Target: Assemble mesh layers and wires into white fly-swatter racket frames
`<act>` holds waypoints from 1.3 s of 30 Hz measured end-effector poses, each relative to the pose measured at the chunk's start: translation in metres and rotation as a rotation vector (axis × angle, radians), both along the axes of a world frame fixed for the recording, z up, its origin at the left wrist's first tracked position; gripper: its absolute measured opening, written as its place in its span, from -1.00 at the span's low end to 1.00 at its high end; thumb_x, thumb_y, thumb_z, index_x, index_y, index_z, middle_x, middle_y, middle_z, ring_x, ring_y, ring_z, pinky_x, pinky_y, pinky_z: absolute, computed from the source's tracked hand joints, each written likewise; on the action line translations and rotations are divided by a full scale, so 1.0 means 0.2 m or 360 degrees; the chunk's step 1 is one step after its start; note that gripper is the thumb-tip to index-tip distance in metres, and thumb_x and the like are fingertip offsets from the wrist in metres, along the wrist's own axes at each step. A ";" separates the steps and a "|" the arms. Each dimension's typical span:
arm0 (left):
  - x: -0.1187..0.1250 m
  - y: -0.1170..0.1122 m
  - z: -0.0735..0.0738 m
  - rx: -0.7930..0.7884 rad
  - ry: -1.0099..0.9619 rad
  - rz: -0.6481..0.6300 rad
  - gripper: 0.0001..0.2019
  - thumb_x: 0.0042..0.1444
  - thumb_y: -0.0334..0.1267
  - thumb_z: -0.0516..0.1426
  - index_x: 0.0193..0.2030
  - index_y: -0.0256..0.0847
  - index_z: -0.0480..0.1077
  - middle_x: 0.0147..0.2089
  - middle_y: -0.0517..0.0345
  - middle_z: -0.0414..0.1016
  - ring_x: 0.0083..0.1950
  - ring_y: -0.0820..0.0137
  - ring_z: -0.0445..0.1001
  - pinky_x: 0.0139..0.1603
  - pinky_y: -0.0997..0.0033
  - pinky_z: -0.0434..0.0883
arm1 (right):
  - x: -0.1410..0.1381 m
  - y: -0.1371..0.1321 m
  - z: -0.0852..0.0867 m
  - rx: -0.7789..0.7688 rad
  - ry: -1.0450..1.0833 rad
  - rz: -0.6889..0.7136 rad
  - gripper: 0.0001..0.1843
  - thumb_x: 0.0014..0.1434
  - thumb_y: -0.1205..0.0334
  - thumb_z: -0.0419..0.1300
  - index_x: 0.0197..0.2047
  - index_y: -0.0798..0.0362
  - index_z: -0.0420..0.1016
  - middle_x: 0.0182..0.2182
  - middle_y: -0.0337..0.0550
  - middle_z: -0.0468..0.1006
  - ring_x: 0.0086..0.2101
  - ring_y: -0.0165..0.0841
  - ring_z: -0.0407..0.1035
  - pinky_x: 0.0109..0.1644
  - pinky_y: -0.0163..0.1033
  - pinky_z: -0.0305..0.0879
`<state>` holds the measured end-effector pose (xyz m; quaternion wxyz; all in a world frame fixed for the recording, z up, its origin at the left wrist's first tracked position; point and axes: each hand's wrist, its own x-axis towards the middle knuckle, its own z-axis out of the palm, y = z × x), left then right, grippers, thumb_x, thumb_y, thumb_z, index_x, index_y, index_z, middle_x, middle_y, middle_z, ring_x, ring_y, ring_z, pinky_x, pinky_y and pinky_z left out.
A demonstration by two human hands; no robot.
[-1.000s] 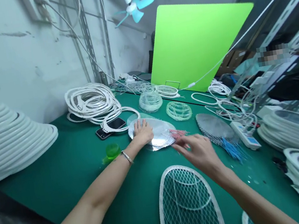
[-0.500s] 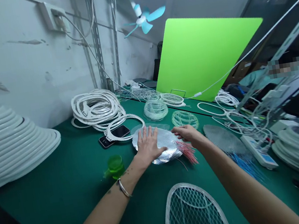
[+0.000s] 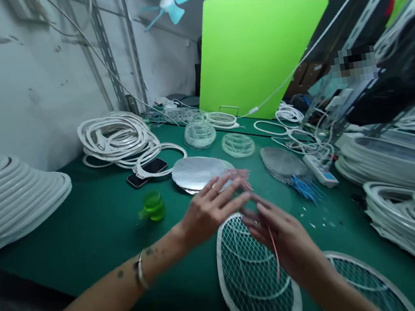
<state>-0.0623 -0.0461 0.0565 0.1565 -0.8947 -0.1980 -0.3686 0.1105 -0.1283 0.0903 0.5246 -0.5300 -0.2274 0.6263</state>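
My left hand (image 3: 212, 210) hovers with its fingers spread just in front of a stack of silver perforated mesh discs (image 3: 197, 173), and a bunch of thin pink wires (image 3: 239, 175) sticks out from the stack's right side. My right hand (image 3: 278, 233) pinches a single pink wire (image 3: 275, 258), which hangs down over a white-framed mesh racket head (image 3: 250, 275). That racket head lies on the green mat beneath both hands, partly hidden by them. A second racket head (image 3: 365, 283) lies to the lower right, under my right forearm.
A stack of grey mesh discs with blue wires (image 3: 283, 163) lies to the right, near a white power strip (image 3: 320, 170). A green cup (image 3: 153, 206) and a phone (image 3: 146, 171) sit left of the discs. White frame coils (image 3: 12, 191) pile up on both sides, and mesh domes (image 3: 199, 134) stand behind.
Both hands have lifted off the silver disc stack and moved toward me over the racket head. My right hand now has a pink wire. The view has shifted slightly.
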 end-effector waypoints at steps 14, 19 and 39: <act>-0.03 -0.53 -0.44 -0.0735 0.0448 -0.0278 -0.60 0.34 -0.42 -0.10 0.28 -0.24 0.23 0.29 0.05 0.31 0.31 0.20 0.28 0.33 0.11 0.25 | -0.02 -0.61 -0.53 -0.0596 0.0234 -0.0500 -0.37 -0.43 0.08 0.57 -0.28 0.19 0.53 -0.35 -0.04 0.66 -0.34 -0.19 0.56 -0.27 -0.26 0.49; -0.04 -0.51 -0.44 -0.0921 0.0435 -0.0225 -0.51 0.25 -0.51 -0.08 0.31 -0.24 0.20 0.32 0.05 0.27 0.35 0.26 0.21 0.38 0.15 0.17 | -0.03 -0.57 -0.52 -0.0678 0.0373 -0.0472 -0.13 -0.37 0.08 0.56 0.01 0.21 0.40 -0.32 -0.04 0.66 -0.32 -0.22 0.57 -0.25 -0.29 0.49; -0.08 -0.21 -0.15 -0.1887 0.0330 -0.0320 -0.57 0.24 -0.30 -0.01 0.23 0.05 0.33 0.29 0.30 0.32 0.32 0.31 0.27 0.30 0.29 0.27 | -0.22 -0.51 -0.56 -0.0639 0.0439 -0.0653 -0.33 -0.31 0.03 0.50 -0.18 0.10 0.33 -0.38 0.00 0.66 -0.23 -0.04 0.55 -0.17 -0.13 0.53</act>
